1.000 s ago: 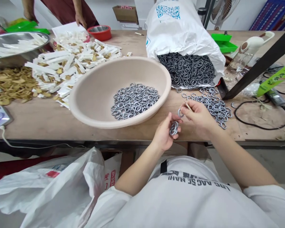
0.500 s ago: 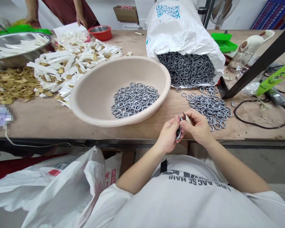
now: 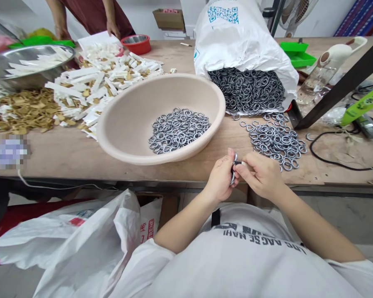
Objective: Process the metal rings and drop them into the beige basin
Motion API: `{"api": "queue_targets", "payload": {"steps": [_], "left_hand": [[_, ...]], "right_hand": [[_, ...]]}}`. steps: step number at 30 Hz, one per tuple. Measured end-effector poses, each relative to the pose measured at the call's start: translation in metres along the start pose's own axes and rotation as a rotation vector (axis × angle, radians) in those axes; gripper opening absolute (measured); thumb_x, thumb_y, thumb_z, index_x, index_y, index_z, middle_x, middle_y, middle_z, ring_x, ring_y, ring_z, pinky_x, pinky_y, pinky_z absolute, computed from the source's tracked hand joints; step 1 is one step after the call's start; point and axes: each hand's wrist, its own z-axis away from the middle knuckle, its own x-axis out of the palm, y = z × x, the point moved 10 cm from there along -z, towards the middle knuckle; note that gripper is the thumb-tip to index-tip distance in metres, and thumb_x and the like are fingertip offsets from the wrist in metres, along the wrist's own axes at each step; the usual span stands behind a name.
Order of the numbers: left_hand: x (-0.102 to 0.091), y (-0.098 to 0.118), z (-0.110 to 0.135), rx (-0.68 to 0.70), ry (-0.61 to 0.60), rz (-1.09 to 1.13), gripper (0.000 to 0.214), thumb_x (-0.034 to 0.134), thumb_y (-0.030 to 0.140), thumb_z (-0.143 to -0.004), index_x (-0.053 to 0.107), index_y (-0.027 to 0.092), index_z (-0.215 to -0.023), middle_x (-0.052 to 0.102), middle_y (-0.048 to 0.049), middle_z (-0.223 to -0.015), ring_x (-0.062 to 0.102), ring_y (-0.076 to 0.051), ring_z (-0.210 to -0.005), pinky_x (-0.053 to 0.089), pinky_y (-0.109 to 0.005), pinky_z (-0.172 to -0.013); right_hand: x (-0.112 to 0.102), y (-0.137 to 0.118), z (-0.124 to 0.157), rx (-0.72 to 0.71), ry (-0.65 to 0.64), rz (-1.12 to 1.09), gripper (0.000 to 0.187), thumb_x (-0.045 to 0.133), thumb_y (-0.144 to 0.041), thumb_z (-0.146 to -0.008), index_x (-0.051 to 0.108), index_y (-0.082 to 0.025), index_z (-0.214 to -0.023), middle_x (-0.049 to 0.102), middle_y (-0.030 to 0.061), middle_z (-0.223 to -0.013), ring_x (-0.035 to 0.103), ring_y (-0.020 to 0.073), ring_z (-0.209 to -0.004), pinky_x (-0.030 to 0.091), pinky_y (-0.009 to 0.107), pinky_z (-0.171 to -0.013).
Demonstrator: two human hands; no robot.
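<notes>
Near the table's front edge, my left hand [image 3: 219, 177] is closed around grey metal rings [image 3: 233, 177]; how many is hidden by the fingers. My right hand [image 3: 263, 174] pinches a small blade [image 3: 238, 162], its dark tip against the rings and most of it covered by fingers. Left of my hands stands a wide beige basin [image 3: 121, 136] with a heap of finished-looking shiny rings [image 3: 180, 130] inside. Just beyond my right hand lies a loose pile of similar rings [image 3: 276, 142] on the wooden table.
A white sack [image 3: 242, 45] lies open toward me, full of darker rings [image 3: 248, 89]. White strips and tan pieces [image 3: 96, 78] cover the left side, beside a steel bowl [image 3: 46, 68]. A black metal post [image 3: 338, 85] slants at right. Another person's hand [image 3: 113, 28] is at the back.
My right hand has turned, bringing the blade from pointing up to lying across the rings. The rings have tilted in my left hand. The whole view has shifted slightly.
</notes>
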Motion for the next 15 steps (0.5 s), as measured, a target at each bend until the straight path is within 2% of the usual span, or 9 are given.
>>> {"api": "queue_targets", "payload": {"steps": [4,7,9,11,13,15], "left_hand": [[0.001,-0.002,-0.001,0.003,0.001,-0.005,0.061,0.070,0.074,-0.073,0.046,0.019,-0.067,0.040,0.0074,-0.045,0.034,-0.004,-0.035,0.023,-0.015,-0.033],[0.003,-0.003,-0.001,-0.002,-0.025,0.011,0.060,0.071,0.072,-0.075,0.044,0.019,-0.066,0.039,0.0078,-0.045,0.032,-0.004,-0.035,0.023,-0.015,-0.033],[0.008,-0.004,0.002,-0.010,-0.076,0.023,0.059,0.072,0.070,-0.075,0.043,0.019,-0.065,0.038,0.0082,-0.045,0.030,-0.004,-0.036,0.023,-0.015,-0.034],[0.018,-0.008,0.008,-0.039,-0.175,0.017,0.059,0.071,0.068,-0.078,0.041,0.019,-0.063,0.037,0.0076,-0.046,0.029,-0.003,-0.036,0.023,-0.015,-0.034],[0.027,-0.014,0.015,-0.085,-0.282,0.013,0.059,0.068,0.065,-0.083,0.040,0.018,-0.060,0.037,0.0066,-0.047,0.030,-0.003,-0.037,0.023,-0.015,-0.035],[0.026,-0.017,0.017,-0.116,-0.305,0.045,0.058,0.066,0.062,-0.086,0.039,0.018,-0.059,0.037,0.0064,-0.047,0.030,-0.003,-0.036,0.023,-0.015,-0.035]], "right_hand": [[0.003,-0.003,0.000,-0.029,-0.010,0.060,0.033,0.053,-0.045,-0.099,0.054,-0.022,-0.075,0.059,0.0015,-0.072,0.050,0.0149,-0.065,0.029,0.031,-0.062],[0.007,-0.003,0.000,-0.030,-0.042,0.018,0.036,0.053,-0.046,-0.099,0.052,-0.022,-0.072,0.057,0.0005,-0.070,0.049,0.0141,-0.064,0.029,0.030,-0.062],[0.007,0.005,-0.001,0.004,-0.037,-0.048,0.039,0.051,-0.046,-0.100,0.050,-0.022,-0.070,0.055,-0.0001,-0.068,0.048,0.0138,-0.062,0.029,0.030,-0.061],[-0.001,0.030,-0.003,0.121,0.033,-0.119,0.042,0.047,-0.049,-0.102,0.049,-0.022,-0.070,0.053,-0.0008,-0.065,0.048,0.0138,-0.060,0.029,0.030,-0.059],[-0.013,0.066,-0.009,0.284,0.119,-0.134,0.046,0.042,-0.055,-0.102,0.049,-0.022,-0.070,0.051,-0.0016,-0.061,0.047,0.0144,-0.058,0.029,0.030,-0.058],[-0.017,0.094,-0.024,0.386,0.100,-0.031,0.050,0.039,-0.060,-0.102,0.052,-0.023,-0.071,0.053,-0.0009,-0.061,0.050,0.0157,-0.060,0.031,0.030,-0.060]]}}
